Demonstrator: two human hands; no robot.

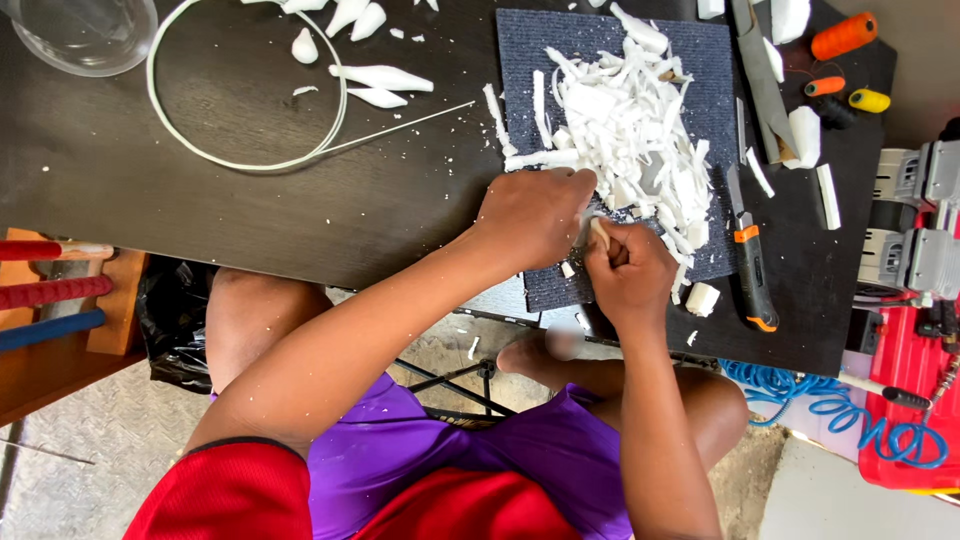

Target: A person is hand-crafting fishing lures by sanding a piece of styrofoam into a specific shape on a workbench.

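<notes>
Both your hands are bunched up right at the near edge of the dark blue carpet square (610,60), down where the pile of white foam shavings (630,120) thins out. Your left hand (535,215) has its fingers curled shut over a small white foam piece (583,222), which only peeks out at your fingertips, so most of it is hidden. Your right hand (630,275) is fisted tight around a thin tool with a pale wooden handle (600,235); its tip meets the foam piece just beside your left fingertips, though you can't see any blade from here. Off past your right knuckles lies an orange-and-black utility knife (750,270) on the black table (200,200), with a little foam block (703,298) between it and your hand. Further out from your left hand there's a white hoop (152,105) and some carved foam teardrop shapes (380,78).
</notes>
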